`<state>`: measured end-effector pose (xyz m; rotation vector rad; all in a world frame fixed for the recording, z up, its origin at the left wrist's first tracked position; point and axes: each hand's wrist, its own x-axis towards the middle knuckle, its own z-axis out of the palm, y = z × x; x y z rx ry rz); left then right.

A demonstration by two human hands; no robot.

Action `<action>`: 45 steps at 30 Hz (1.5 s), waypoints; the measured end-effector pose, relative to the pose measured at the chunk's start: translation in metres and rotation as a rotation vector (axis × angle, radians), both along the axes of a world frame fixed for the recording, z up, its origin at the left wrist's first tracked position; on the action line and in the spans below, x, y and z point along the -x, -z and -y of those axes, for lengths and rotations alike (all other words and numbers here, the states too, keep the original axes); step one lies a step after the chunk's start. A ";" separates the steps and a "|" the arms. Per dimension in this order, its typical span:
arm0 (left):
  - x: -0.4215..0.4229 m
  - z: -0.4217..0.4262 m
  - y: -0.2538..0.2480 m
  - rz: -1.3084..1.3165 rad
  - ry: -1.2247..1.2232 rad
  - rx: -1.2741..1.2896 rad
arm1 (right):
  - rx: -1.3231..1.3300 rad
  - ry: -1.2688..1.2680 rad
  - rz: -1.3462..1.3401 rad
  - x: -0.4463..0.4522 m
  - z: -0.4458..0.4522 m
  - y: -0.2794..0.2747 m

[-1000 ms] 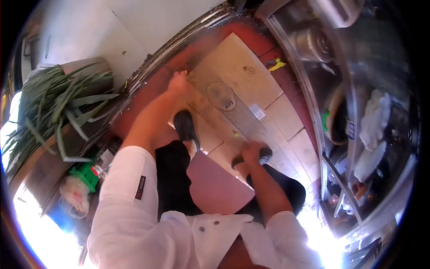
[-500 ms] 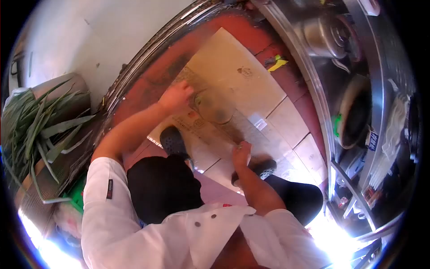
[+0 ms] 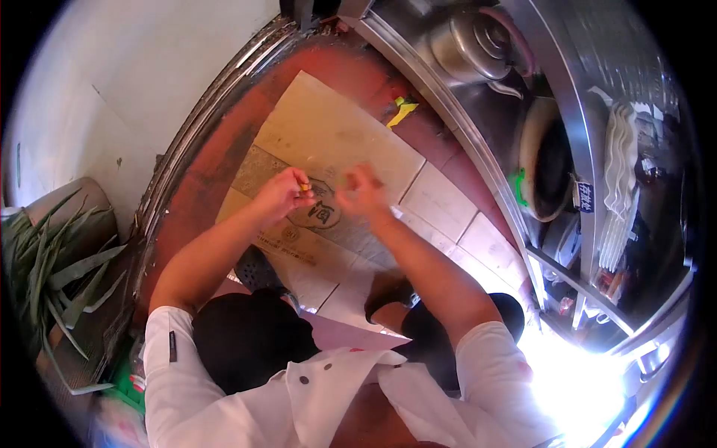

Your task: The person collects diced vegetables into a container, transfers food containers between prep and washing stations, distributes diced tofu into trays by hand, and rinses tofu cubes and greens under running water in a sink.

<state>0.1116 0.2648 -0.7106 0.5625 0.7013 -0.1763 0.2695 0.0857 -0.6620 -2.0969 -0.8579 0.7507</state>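
R fingers [image 3: 361, 188] blurred; anything held there unclear. Tiny orange bit [image 3: 305, 187] in L fingers [image 3: 293, 178], too small to ID. Small cardboard print [image 3: 287, 253] blurry, unreadable. L shoe [image 3: 257, 268] partly behind L leg [image 3: 254, 340]. Green leaves [image 3: 54, 261] cut off, L edge.

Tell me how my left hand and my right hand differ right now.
Your left hand pinches a small yellow-orange thing; whether your right hand holds anything is too blurred to tell. The left hand looks fairly sharp, while the right hand is smeared. Both are bare and show over the cardboard, apart from each other.
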 end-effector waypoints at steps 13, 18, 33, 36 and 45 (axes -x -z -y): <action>0.013 -0.002 -0.014 -0.301 -0.207 0.228 | 0.144 0.127 0.686 -0.184 0.004 0.080; 0.050 -0.010 -0.021 -0.303 -0.210 0.169 | 0.386 0.126 0.377 -0.222 -0.018 0.075; 0.055 -0.019 -0.027 -0.325 -0.211 0.216 | 0.311 0.102 0.289 -0.206 -0.058 0.101; 0.029 -0.030 -0.051 -0.315 -0.144 0.195 | 0.002 0.093 0.156 -0.112 -0.068 0.085; 0.000 -0.030 -0.323 -0.194 -0.364 0.148 | -0.302 -0.422 0.213 0.051 -0.102 -0.309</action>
